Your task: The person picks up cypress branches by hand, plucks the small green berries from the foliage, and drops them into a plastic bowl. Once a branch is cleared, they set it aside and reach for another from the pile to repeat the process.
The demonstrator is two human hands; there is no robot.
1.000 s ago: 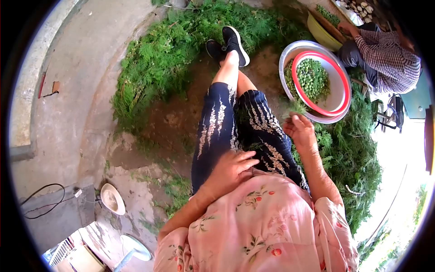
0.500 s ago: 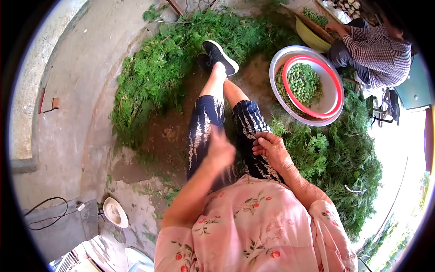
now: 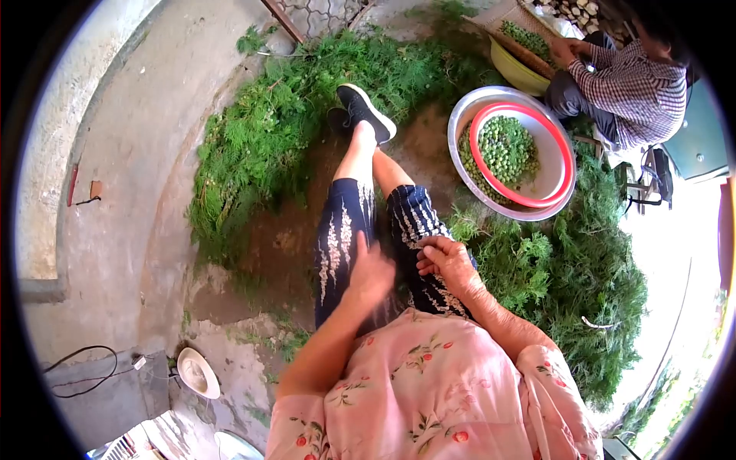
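My left hand (image 3: 373,274) is over my left thigh, with one finger or the thumb pointing up. The rest of it is smeared by motion, so its grip does not show. Just to its right, my right hand (image 3: 451,267) hovers over the patterned shorts (image 3: 418,215) at my right thigh. Its fingers are curled in against the thumb; anything between them is hidden or too small to name. A gap separates the two hands. Beyond my right knee stands a large metal basin (image 3: 454,126) holding a red-rimmed basin (image 3: 567,176) with small round green fruits (image 3: 506,149).
Cut green foliage (image 3: 245,153) covers the ground around my legs and to the right. At upper right a person in a checked shirt (image 3: 629,100) sits by a woven tray (image 3: 529,57) and yellow-green tub (image 3: 512,70). A pale hat (image 3: 198,373) lies at lower left.
My left hand has shifted a little, still blurred. My right hand stays curled, slightly lower and further left in view. The other person's hands have come together by the tray. The whole view has tilted slightly.
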